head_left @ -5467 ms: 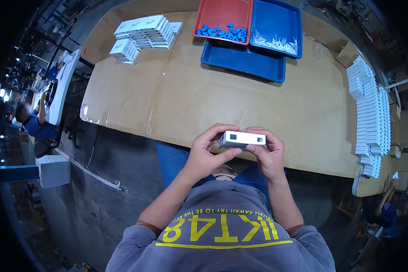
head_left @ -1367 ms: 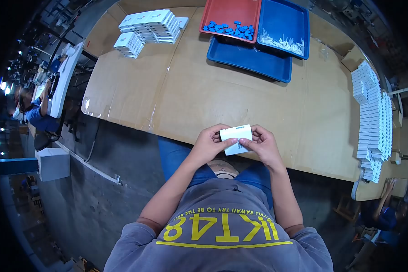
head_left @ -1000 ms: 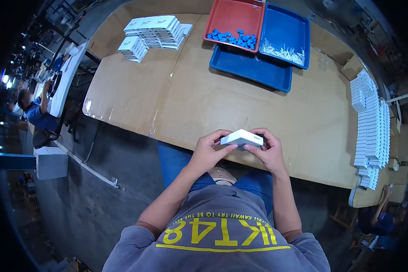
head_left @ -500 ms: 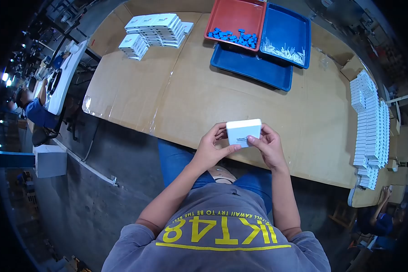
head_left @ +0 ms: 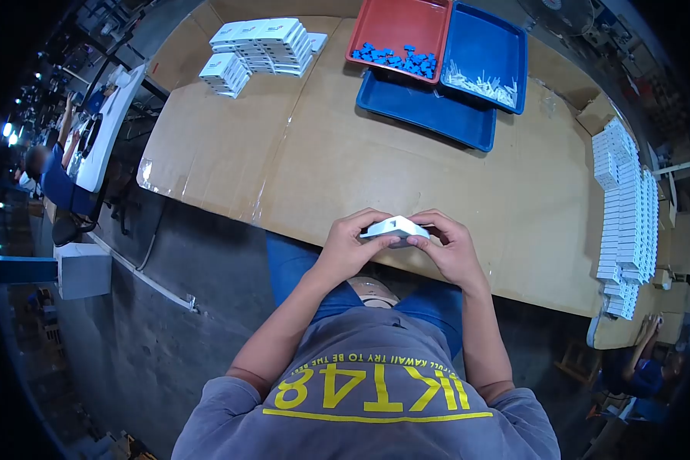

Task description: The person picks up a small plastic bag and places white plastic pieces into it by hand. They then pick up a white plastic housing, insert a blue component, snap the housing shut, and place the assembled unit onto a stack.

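Note:
A small white plastic box (head_left: 397,225) is held between both hands, above the front edge of the cardboard-covered table. One narrow side with a small dark opening faces up toward me; its printed face is turned out of sight. My left hand (head_left: 354,244) grips the box's left end, thumb on the near side and fingers behind. My right hand (head_left: 446,244) closes on the right end in the same way, thumb near the lower edge.
A red tray (head_left: 399,23) holds blue plastic pieces; a blue tray (head_left: 487,38) beside it holds thin white pieces. Another blue tray (head_left: 425,115) lies partly beneath them. White boxes are stacked at back left (head_left: 264,46) and along the right (head_left: 625,207). People sit beyond both sides.
Both hands have tipped the white box, so its printed face no longer shows and a narrow side with an opening does. The seated person at left has raised an arm.

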Demonstrator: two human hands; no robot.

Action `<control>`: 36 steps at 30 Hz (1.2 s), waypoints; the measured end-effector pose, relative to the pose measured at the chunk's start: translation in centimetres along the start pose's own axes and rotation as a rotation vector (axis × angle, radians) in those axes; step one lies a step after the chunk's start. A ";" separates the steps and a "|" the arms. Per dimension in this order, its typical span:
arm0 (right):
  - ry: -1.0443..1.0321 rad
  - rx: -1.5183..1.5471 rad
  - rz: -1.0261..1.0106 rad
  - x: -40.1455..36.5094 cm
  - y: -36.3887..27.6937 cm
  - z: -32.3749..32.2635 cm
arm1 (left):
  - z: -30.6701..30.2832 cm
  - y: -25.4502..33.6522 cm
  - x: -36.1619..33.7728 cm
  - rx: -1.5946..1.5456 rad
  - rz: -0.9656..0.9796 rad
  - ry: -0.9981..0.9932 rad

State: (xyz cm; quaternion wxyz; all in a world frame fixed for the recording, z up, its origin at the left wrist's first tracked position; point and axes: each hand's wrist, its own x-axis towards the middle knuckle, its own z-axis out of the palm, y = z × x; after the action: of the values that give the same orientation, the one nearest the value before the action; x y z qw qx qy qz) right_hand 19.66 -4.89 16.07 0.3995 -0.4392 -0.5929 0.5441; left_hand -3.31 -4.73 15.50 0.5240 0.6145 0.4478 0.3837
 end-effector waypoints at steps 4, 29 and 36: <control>0.021 -0.106 0.043 -0.3 0.4 0.6 | 0.6 -0.1 -0.3 0.086 0.008 0.029; 0.277 0.666 0.413 -1.9 6.2 1.8 | 2.0 -1.1 1.6 -0.562 -0.099 0.174; 0.339 -0.276 -0.157 -2.3 3.4 3.1 | 3.0 0.0 1.5 0.124 0.342 0.229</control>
State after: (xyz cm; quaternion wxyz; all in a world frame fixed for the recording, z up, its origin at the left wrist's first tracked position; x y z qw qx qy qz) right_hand 17.69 -7.89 12.45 0.4706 -0.5275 -0.6184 0.3434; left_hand -0.06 -4.17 15.07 0.3581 0.6652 0.4162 0.5060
